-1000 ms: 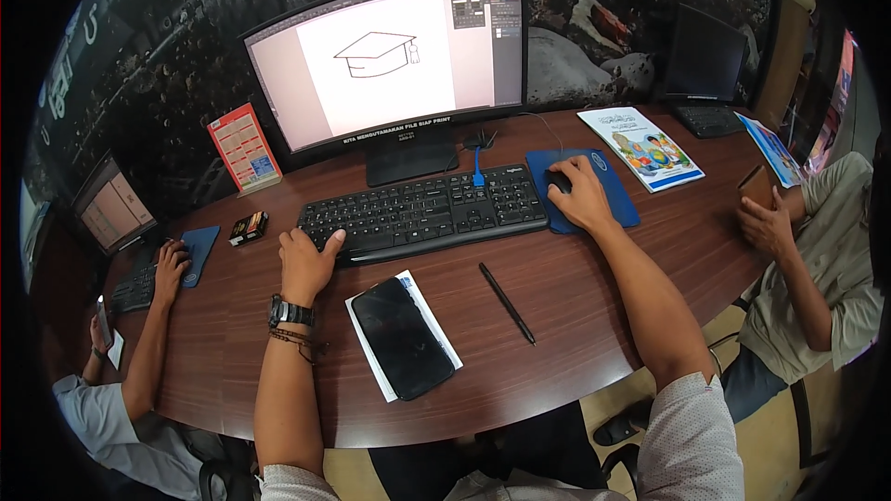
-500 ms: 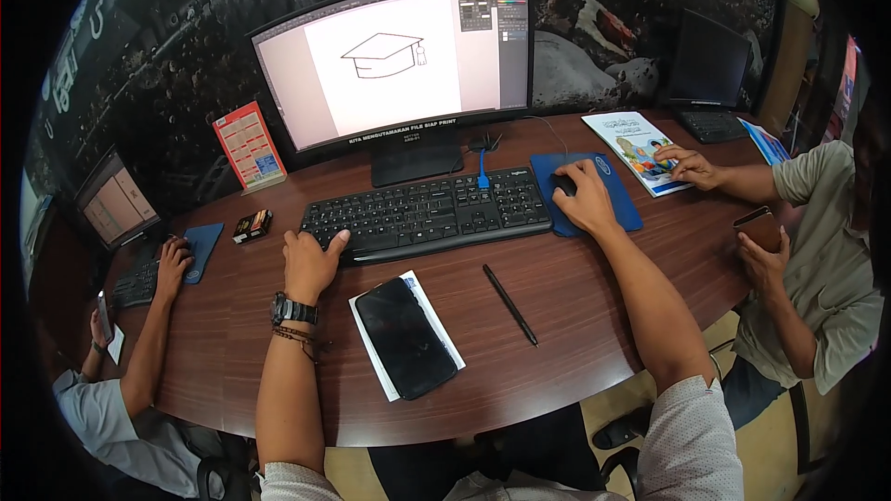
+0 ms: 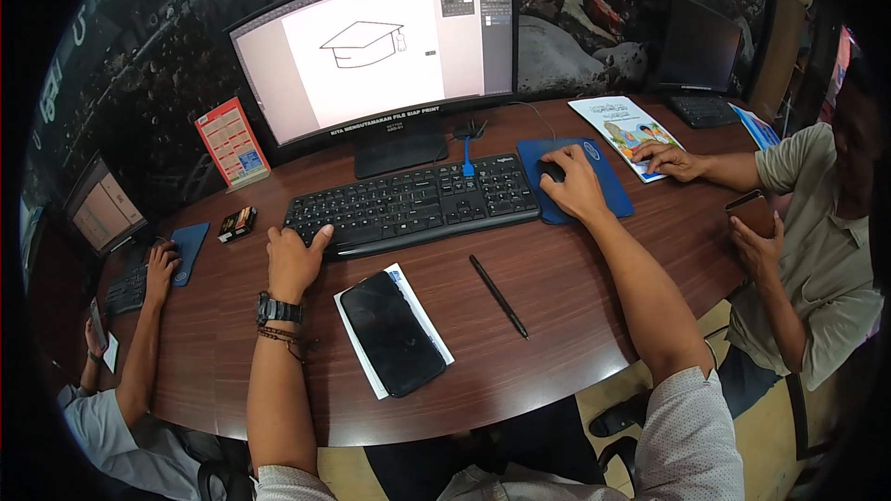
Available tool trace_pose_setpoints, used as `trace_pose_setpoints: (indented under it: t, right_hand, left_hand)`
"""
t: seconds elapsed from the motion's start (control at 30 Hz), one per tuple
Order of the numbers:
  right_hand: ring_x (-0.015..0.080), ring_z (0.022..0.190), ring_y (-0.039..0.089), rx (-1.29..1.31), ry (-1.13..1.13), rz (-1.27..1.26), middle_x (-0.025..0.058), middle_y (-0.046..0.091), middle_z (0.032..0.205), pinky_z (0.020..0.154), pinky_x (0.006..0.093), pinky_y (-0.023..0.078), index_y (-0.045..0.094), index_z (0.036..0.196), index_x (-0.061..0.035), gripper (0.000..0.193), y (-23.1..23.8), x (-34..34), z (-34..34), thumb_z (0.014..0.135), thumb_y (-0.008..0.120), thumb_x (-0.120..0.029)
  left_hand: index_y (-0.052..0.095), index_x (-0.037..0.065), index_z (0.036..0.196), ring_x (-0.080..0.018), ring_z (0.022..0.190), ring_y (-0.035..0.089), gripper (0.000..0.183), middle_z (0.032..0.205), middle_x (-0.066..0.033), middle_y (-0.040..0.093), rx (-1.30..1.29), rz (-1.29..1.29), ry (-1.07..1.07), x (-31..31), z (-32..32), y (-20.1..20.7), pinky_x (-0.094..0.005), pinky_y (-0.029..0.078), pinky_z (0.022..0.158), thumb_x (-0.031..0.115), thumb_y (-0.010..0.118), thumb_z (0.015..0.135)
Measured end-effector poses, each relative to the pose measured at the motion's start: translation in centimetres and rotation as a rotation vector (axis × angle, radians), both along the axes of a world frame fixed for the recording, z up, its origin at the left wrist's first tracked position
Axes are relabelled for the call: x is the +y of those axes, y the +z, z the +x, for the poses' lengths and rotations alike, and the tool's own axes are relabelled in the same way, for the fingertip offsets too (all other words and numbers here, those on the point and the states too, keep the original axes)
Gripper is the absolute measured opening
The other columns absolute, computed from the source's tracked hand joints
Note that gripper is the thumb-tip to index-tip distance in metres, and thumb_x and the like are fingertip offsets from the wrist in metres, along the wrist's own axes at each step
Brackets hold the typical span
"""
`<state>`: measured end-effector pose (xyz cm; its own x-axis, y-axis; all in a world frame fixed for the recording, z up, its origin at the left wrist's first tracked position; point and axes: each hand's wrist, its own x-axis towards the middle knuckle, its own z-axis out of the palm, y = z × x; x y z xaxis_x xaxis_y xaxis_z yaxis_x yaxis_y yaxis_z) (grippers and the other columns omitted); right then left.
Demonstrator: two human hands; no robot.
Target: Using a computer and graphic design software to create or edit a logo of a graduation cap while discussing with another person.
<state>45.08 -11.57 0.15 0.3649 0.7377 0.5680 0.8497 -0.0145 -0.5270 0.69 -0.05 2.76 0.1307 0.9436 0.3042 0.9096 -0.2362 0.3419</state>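
Note:
My left hand [image 3: 295,262], with a dark watch and beaded bracelets at its wrist, rests at the near left corner of a black keyboard [image 3: 418,211]. Its thumb is spread toward the keys, and the other fingers are partly hidden behind the hand. On a blue mouse pad [image 3: 614,187], my right hand [image 3: 577,187] is wrapped over a dark mouse [image 3: 552,170], most of which it covers. A curved monitor [image 3: 306,65] behind the keyboard displays a line drawing of a graduation cap in a drawing program.
A black phone [image 3: 394,334] lies on white paper [image 3: 440,336], left of a black pen [image 3: 498,297]. A small box [image 3: 238,224] and a red-framed calendar stand [image 3: 232,144] are farther left. Co-workers sit on both sides; the right one touches a booklet [image 3: 617,125] and holds a brown phone [image 3: 750,216].
The whole view has shifted slightly, so things sit a little farther left and higher. A small dark label now shows right of the drawing on the screen. Both hands keep their places.

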Motion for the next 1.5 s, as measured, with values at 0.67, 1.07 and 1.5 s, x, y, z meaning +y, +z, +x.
trace_pose_setpoints:
  t: [0.67, 1.07, 1.5]
  right_hand:
    - [0.0372, 0.109, 0.06, -0.023, -0.026, -0.03, 0.0181, 0.056, 0.118, 0.095, 0.0429, 0.05, 0.07, 0.111, -0.0078, 0.037, -0.5, 0.3, 0.6, 0.078, 0.066, -0.023]
    - [0.0381, 0.108, 0.06, -0.027, -0.019, -0.031, 0.0194, 0.056, 0.117, 0.095, 0.0431, 0.05, 0.07, 0.11, -0.0075, 0.036, -0.5, 0.3, 0.4, 0.078, 0.066, -0.024]
    - [0.037, 0.112, 0.059, -0.03, -0.016, -0.054, 0.0181, 0.056, 0.119, 0.098, 0.0418, 0.048, 0.069, 0.113, -0.0073, 0.038, -0.2, 1.0, -0.5, 0.079, 0.066, -0.025]
  left_hand:
    - [0.058, -0.017, 0.094, -0.0463, 0.097, 0.058, 0.073, 0.106, -0.0309, 0.054, 0.071, 0.069, -0.061, 2.1, -0.7, -1.3, -0.0487, 0.047, 0.088, 0.056, 0.066, 0.09]
    - [0.058, -0.016, 0.092, -0.0466, 0.096, 0.058, 0.07, 0.104, -0.0311, 0.055, 0.095, 0.118, -0.084, 1.9, -1.0, -1.3, -0.0488, 0.047, 0.087, 0.053, 0.067, 0.09]
    - [0.059, -0.018, 0.095, -0.048, 0.097, 0.058, 0.069, 0.104, -0.0321, 0.056, 0.077, 0.109, -0.059, 1.8, -1.7, -0.9, -0.0495, 0.047, 0.087, 0.051, 0.068, 0.09]
